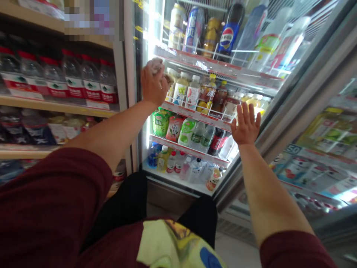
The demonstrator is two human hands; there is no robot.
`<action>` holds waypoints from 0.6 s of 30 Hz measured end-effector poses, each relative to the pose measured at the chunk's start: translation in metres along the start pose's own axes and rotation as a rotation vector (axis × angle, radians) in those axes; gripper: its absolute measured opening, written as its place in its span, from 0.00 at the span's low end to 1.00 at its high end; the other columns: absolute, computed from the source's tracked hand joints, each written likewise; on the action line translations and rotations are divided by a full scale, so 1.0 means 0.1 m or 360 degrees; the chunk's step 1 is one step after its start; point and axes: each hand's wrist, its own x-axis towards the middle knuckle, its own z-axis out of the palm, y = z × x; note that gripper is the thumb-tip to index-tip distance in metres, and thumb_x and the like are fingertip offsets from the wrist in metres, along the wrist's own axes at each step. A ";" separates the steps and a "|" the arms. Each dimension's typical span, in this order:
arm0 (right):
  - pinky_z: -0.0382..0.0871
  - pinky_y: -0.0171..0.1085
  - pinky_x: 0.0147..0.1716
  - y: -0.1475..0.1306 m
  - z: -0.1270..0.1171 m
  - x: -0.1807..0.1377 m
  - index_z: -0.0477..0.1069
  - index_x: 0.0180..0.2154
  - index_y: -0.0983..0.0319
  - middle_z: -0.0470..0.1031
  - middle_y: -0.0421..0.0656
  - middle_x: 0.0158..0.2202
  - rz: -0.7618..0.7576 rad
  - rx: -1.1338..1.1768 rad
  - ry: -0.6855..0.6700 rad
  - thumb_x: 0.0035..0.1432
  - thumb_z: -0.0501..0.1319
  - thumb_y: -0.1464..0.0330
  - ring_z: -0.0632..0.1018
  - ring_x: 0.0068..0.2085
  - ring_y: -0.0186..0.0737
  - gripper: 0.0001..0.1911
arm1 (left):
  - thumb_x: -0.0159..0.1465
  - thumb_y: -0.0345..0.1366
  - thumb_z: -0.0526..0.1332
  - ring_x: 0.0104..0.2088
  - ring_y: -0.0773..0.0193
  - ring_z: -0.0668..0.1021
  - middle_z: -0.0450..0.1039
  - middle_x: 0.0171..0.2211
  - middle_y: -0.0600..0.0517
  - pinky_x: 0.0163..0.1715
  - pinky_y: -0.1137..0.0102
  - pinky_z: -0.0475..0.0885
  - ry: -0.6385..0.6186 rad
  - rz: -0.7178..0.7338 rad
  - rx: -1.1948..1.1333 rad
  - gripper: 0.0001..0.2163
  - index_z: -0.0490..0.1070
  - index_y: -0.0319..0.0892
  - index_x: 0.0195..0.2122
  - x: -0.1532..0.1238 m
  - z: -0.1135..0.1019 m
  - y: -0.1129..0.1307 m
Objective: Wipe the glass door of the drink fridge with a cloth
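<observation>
My left hand (153, 85) is closed around a crumpled pale cloth (156, 65), raised near the upper left side of a lit drinks cooler. It appears to press the cloth against the cooler's glass; the exact contact is hard to see. My right hand (245, 124) is open with its fingers spread, palm forward, beside the cooler's right metal frame (269, 102). It seems to rest flat on the glass and holds nothing. Behind the hands stand bottled drinks, including a cola bottle (227, 31) on the top shelf and a green pouch (161, 122) lower down.
On the left, wooden shelves (55, 102) hold rows of red-capped water bottles (75, 74). Another cooler with drinks (329, 130) stands at the right. My black-clad knees (122, 208) are close to the cooler's base, with grey floor (231, 249) below.
</observation>
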 end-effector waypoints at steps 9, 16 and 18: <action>0.47 0.64 0.75 0.04 0.02 0.00 0.62 0.73 0.57 0.61 0.49 0.75 -0.0029 0.0018 0.0004 0.73 0.50 0.60 0.58 0.77 0.53 0.32 | 0.76 0.29 0.52 0.73 0.58 0.58 0.54 0.75 0.53 0.74 0.48 0.59 -0.0127 0.0214 -0.0098 0.18 0.67 0.45 0.65 0.08 -0.09 0.13; 0.49 0.61 0.75 0.03 0.04 -0.01 0.62 0.73 0.56 0.63 0.48 0.75 -0.0033 -0.0053 0.0075 0.73 0.49 0.60 0.59 0.77 0.52 0.31 | 0.74 0.44 0.57 0.79 0.46 0.44 0.46 0.80 0.52 0.77 0.42 0.48 -0.0508 0.0447 -0.0351 0.28 0.58 0.45 0.74 -0.44 -0.06 0.41; 0.49 0.60 0.75 0.03 0.04 -0.02 0.62 0.73 0.56 0.63 0.47 0.75 -0.0041 -0.0042 0.0080 0.73 0.49 0.60 0.60 0.77 0.52 0.31 | 0.76 0.41 0.53 0.79 0.52 0.47 0.48 0.79 0.54 0.79 0.46 0.48 -0.0533 0.0445 -0.0368 0.29 0.53 0.45 0.77 -0.30 -0.06 0.38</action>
